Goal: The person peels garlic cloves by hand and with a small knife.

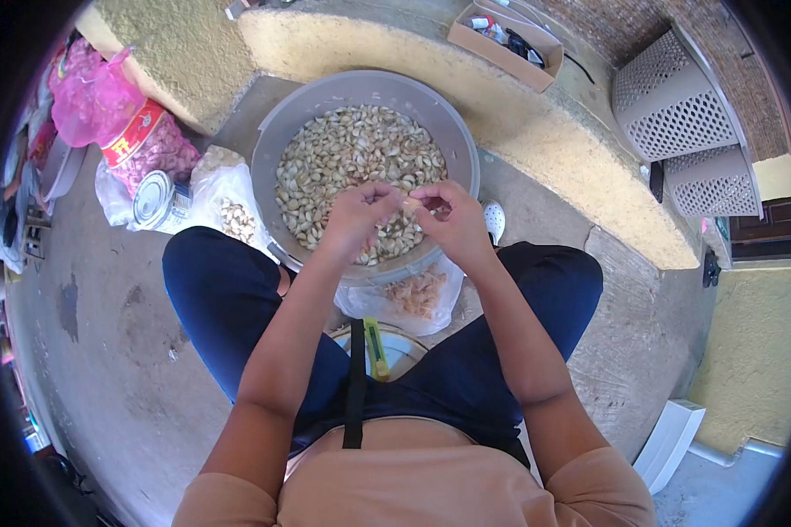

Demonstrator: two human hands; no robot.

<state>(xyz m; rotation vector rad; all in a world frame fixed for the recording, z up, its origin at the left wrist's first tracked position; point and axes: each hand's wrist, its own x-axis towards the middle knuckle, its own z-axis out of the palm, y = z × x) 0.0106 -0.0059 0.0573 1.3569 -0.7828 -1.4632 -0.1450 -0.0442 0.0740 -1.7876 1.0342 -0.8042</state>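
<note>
A large grey tub (277, 132) holds a deep layer of garlic cloves (360, 145). Above its near side, my left hand (360, 218) and my right hand (453, 224) meet with fingertips pinched together. Between them is a small pale garlic clove (410, 204), partly hidden by the fingers. Papery garlic skins (416, 294) lie on a clear plastic bag (448, 312) below the tub's near rim. Left of the tub, a white plastic bag (215, 189) has more cloves (236, 220) on it.
A pink mesh sack (163, 149) of garlic and a metal can (154, 198) stand at left. A yellow-green box cutter (376, 350) lies between my legs. A low wall (351, 39) curves behind the tub, with a cardboard box (505, 53) on it. Perforated grey baskets (681, 114) stand at right.
</note>
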